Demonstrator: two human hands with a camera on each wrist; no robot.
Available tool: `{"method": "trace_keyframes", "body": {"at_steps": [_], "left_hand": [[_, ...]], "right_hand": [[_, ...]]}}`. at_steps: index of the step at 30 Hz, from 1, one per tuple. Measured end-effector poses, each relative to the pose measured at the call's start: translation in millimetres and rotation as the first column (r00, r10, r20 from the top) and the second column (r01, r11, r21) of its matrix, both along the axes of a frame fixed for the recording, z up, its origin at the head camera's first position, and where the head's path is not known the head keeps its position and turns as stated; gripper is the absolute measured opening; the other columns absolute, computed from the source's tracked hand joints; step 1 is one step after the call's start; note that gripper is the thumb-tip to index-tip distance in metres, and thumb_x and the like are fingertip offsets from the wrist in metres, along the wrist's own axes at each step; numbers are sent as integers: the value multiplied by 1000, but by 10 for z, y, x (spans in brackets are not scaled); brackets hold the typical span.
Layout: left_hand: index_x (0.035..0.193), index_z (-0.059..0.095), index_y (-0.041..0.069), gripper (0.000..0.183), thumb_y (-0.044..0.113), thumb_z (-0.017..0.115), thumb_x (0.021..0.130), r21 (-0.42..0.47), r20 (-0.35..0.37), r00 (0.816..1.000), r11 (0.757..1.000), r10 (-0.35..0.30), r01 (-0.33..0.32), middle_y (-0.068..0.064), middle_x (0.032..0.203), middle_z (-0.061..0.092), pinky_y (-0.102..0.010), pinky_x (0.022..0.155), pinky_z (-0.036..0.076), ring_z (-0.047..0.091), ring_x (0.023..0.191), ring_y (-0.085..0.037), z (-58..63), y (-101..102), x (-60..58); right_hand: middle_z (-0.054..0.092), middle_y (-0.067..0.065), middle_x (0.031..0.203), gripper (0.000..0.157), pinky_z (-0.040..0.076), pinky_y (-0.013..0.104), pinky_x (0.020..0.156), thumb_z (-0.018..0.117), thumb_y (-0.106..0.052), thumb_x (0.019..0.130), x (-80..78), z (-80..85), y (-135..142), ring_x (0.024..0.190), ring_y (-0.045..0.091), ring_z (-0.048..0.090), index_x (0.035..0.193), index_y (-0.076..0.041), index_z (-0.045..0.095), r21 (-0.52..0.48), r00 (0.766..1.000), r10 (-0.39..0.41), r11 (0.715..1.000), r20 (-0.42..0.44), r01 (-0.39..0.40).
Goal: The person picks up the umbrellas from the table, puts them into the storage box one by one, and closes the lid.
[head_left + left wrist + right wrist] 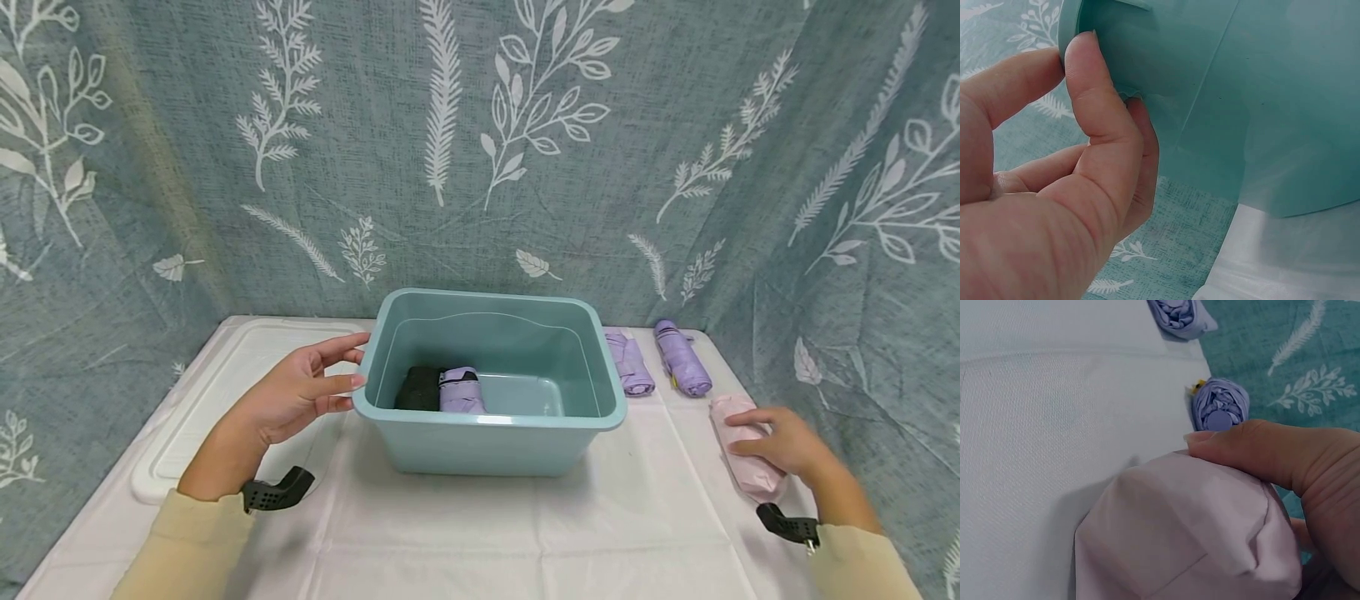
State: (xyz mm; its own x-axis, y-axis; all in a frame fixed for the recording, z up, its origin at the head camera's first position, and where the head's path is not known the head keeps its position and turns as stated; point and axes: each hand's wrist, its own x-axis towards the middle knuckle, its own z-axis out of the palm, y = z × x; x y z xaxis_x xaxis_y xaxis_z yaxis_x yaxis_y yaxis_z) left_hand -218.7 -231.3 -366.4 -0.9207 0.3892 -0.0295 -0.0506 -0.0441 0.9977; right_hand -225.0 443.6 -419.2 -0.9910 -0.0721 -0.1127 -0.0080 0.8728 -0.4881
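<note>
A teal plastic bin stands on the table, and my left hand holds its left rim. In the left wrist view the thumb lies against that rim, with other fingers behind it. Inside, at the left, lie a black folded bundle and a purple folded umbrella. At the table's right side my right hand grips a pink folded umbrella. The right wrist view shows the thumb on top of its pink fabric; the other fingers are mostly hidden behind it.
Two more purple folded umbrellas lie right of the bin, one partly behind its rim, the other farther right. A white lid lies flat on the left, under the left forearm. Patterned curtain surrounds the white-covered table.
</note>
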Motion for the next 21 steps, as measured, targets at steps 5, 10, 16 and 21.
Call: {"method": "trace_keyframes", "body": {"at_steps": [5, 10, 16, 21], "left_hand": [[160, 28, 0, 72, -1, 65, 98, 5, 3, 1000, 1000, -1, 1, -4, 123, 51, -26, 76, 61, 72, 86, -11, -2, 8, -2], [160, 27, 0, 73, -2, 64, 98, 14, 1, 1000, 1000, -7, 7, -4, 122, 53, -26, 75, 61, 72, 86, -11, -5, 4, -4], [161, 26, 0, 73, -2, 63, 98, 19, -3, 1000, 1000, -13, 13, -3, 121, 54, -26, 76, 61, 72, 87, -11, -7, 0, 1], [161, 26, -1, 73, -2, 63, 98, 24, -14, 1000, 1000, -16, 16, -4, 120, 54, -26, 76, 61, 72, 88, -11, -5, -3, 0]], "right_hand": [[43, 42, 146, 58, 34, 75, 103, 86, -29, 83, 30, -34, 14, 134, 64, 36, 127, 3, 68, -71, 999, -46, 996, 28, 48], [37, 39, 153, 64, 45, 63, 101, 85, -33, 84, 65, -99, 3, 138, 60, 34, 134, 3, 64, -160, 994, -90, 982, 64, 100], [39, 36, 154, 64, 45, 57, 104, 84, -30, 87, 94, -175, -64, 141, 56, 34, 135, 6, 62, -258, 992, -123, 958, 18, 123], [39, 33, 155, 63, 36, 69, 111, 82, -28, 89, 117, -181, -178, 143, 54, 34, 136, 7, 60, -338, 989, -146, 932, -17, 132]]}}
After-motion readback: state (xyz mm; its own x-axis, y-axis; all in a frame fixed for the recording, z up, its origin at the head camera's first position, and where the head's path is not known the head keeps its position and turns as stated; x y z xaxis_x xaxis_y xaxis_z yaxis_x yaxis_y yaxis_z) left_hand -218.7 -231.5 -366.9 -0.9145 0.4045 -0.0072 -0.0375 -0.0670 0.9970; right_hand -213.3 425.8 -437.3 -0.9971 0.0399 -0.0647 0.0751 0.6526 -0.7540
